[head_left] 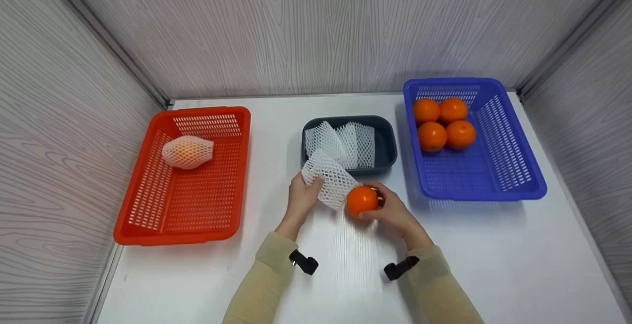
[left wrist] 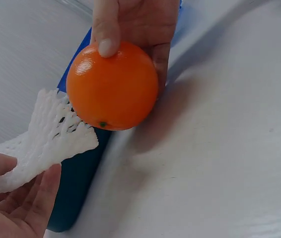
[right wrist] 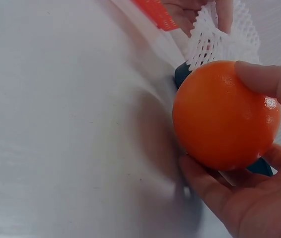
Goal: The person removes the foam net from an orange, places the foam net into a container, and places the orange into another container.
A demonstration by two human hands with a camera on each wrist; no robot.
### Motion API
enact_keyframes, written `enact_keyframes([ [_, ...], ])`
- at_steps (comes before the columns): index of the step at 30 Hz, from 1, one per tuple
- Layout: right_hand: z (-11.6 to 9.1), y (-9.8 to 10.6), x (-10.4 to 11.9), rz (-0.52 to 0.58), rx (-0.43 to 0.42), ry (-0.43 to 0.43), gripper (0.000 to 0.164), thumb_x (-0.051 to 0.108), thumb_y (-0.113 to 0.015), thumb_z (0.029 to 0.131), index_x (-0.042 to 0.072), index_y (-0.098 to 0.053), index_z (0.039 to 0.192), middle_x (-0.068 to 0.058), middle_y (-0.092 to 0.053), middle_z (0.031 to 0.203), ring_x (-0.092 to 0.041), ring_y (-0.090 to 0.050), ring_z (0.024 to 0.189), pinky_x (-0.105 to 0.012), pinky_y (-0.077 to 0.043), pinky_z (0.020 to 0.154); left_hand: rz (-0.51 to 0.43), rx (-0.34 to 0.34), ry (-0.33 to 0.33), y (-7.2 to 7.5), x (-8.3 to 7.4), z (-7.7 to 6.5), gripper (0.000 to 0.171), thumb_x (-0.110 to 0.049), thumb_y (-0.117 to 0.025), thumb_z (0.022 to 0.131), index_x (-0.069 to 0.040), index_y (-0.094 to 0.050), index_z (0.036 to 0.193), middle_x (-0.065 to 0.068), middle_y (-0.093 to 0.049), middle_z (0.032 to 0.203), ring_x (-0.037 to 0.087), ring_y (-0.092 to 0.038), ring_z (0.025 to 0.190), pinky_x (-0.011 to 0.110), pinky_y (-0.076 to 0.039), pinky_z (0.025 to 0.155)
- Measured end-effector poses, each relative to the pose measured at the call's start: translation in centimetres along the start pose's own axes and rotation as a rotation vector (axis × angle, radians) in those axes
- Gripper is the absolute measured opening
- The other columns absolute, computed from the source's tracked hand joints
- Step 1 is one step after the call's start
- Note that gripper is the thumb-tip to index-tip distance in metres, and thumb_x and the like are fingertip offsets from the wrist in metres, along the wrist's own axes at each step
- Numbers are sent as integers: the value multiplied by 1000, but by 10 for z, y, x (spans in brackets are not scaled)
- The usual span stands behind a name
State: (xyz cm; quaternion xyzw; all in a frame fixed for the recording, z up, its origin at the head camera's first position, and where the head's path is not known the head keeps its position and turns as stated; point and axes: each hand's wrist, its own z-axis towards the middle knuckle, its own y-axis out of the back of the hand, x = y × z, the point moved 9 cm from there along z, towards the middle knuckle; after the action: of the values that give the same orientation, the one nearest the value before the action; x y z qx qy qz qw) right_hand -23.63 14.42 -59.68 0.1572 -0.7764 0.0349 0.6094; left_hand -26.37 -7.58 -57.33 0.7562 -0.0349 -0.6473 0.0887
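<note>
My left hand (head_left: 302,196) pinches a white foam net sleeve (head_left: 330,178) between thumb and fingers. In the left wrist view the open end of the sleeve (left wrist: 56,129) faces the orange. An orange (head_left: 362,201) is held by my right hand (head_left: 392,210), with the thumb on one side and the fingers on the other. The right wrist view shows the orange (right wrist: 225,116) close in front of the sleeve's mouth. Behind both hands, a dark teal tray (head_left: 387,146) holds several more foam net sleeves (head_left: 348,141).
On the left stands a red basket (head_left: 202,210) with one net-wrapped fruit (head_left: 187,152) in it. A blue basket (head_left: 464,181) on the right holds several bare oranges (head_left: 460,134). All stand on a white table (head_left: 345,284) between wood-grain panels.
</note>
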Motion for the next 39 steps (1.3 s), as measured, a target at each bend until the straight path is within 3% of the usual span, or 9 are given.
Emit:
enact_keyframes([
  [4,-1,1,-1,-46,-12,-6,78,1,-84,69,8,-50,139,-16,-52,133,-33,-53,111,-49,-42,98,9,11,-9,0,-9,2,41,-18,-59,97,-2,-52,135,10,-62,125,22,-59,114,40,-45,99],
  [8,0,0,0,-76,-10,1,81,1,-84,69,5,-48,141,-17,-51,135,-34,-52,111,-50,-42,98,-18,28,-12,-1,-18,6,43,-15,-56,98,-3,-47,139,10,-61,124,22,-59,113,39,-46,98],
  [13,-1,0,0,-85,-10,-6,80,0,-83,69,7,-48,141,-16,-51,135,-34,-53,111,-50,-42,98,-71,40,9,-4,-28,11,53,-5,-59,92,-5,-41,142,9,-58,126,21,-57,114,37,-46,97],
  [16,-1,0,-2,-97,-10,-8,79,2,-84,70,7,-48,141,-16,-51,135,-34,-53,110,-51,-42,98,-57,33,0,-4,-34,16,56,0,-64,86,-4,-44,138,9,-56,126,20,-53,112,35,-44,97],
  [24,0,-1,-3,-105,-10,-21,79,5,-85,70,10,-49,141,-14,-52,135,-34,-52,113,-52,-40,100,-30,-39,-76,-5,-53,28,43,4,-68,81,-2,-51,120,12,-61,93,20,-57,78,29,-49,67],
  [29,-1,-2,0,-89,-1,6,80,2,-83,70,5,-47,142,-15,-52,134,-33,-53,110,-49,-43,96,-36,-49,-104,-13,-62,37,45,3,-69,84,-9,-48,122,11,-62,91,20,-60,71,29,-51,60],
  [39,-2,-1,-1,-104,-16,-2,79,3,-83,72,4,-46,142,-17,-51,135,-34,-53,111,-50,-42,96,155,-42,-230,-34,-83,50,21,-3,-70,88,-11,-61,104,10,-61,106,22,-60,93,31,-52,79],
])
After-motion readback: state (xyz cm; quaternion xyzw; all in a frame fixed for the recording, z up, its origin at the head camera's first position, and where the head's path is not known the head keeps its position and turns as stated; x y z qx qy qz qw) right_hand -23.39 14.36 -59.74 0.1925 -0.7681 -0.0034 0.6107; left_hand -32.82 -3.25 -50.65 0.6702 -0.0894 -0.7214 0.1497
